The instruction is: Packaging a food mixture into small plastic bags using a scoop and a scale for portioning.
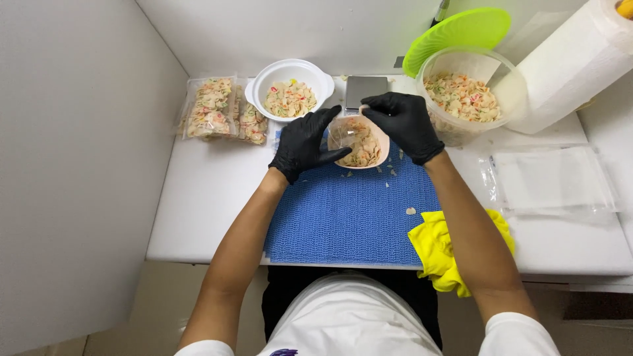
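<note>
Two gloved hands met over the mat [343,217]: the left hand [304,142] cupped a clear bag [344,140], the right hand [402,122] tipped the pink bowl [369,150] of chips. Pouring slowly, rim inside the bag's mouth, seemed wisest.

yellow cloth [440,254], paper towel roll [573,62] (upright), green lid [461,33]
</note>
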